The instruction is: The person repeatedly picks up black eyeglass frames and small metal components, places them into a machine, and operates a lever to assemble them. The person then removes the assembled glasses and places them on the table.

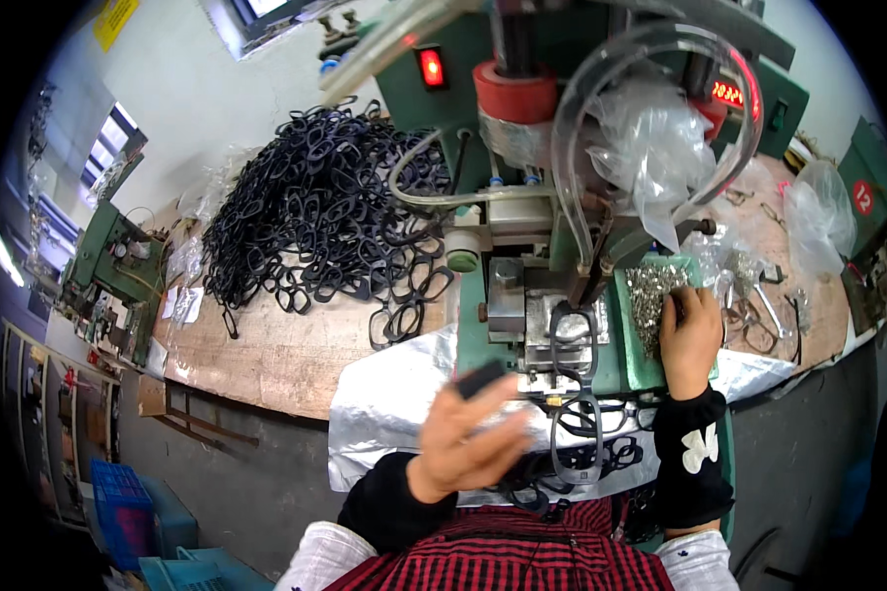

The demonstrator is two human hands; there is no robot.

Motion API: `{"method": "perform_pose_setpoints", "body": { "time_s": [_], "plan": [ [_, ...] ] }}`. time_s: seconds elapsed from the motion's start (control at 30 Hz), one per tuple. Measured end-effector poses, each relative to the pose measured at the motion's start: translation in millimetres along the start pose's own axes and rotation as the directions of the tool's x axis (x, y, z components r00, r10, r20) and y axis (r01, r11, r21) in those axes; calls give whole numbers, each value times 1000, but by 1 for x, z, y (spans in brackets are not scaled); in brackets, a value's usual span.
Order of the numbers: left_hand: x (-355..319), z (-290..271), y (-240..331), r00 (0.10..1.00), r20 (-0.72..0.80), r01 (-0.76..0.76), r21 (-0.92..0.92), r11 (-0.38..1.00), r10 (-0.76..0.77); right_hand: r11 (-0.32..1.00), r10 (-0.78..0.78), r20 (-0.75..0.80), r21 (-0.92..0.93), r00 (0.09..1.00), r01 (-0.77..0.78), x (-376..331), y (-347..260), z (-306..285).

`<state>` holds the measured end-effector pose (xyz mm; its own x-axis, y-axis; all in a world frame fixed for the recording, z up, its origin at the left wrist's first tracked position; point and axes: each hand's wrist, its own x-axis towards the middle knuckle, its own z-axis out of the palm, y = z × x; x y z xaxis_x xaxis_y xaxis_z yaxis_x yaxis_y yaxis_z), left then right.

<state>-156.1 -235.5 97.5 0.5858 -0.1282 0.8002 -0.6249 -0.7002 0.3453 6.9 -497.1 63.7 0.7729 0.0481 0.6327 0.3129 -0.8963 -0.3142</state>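
Observation:
My left hand (473, 438) is raised over the silver sheet in front of the press, slightly blurred. Its fingers are stretched apart, and a black cover (479, 379) appears to sit on one finger. My right hand (690, 340) reaches into a green tray (645, 370) of small shiny metal parts (650, 294); its fingers are bent together at the pile, and what they pinch is hidden. Between the hands a dark eyeglass frame (595, 441) lies lengthwise, one rim on the metal fixture (539, 340) under the press head, the other hanging over its front edge.
A large heap of dark eyeglass frames (315, 202) covers the table (266, 369) at left. More frames (621, 453) lie on the silver sheet (384, 394) close to me. The green press (404, 94) carries clear hoses (572, 118). Plastic bags (820, 217) lie at right.

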Motion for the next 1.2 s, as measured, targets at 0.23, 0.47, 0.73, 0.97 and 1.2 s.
{"method": "perform_pose_setpoints", "body": {
  "time_s": [0.23,0.47,0.73,0.97,1.2],
  "plan": [
    [60,-86,-58,917,-382,287,437,852,-113,997,10,-56,78,998,-6,11,-9,-10],
    [11,-15,-231,914,183,107,754,648,-363,889,278,41,368,960,-273,-3,-9,-10],
    [31,-38,-196,960,-130,281,444,851,-248,854,362,-16,406,932,-325,-56,23,-75],
    [21,-16,-160,716,-219,640,-172,749,-663,766,-88,40,641,995,42,16,-68,-73],
    [-16,12,-124,572,-183,617,-547,566,-800,448,225,169,857,960,-256,12,-117,-38]
  ]
}}
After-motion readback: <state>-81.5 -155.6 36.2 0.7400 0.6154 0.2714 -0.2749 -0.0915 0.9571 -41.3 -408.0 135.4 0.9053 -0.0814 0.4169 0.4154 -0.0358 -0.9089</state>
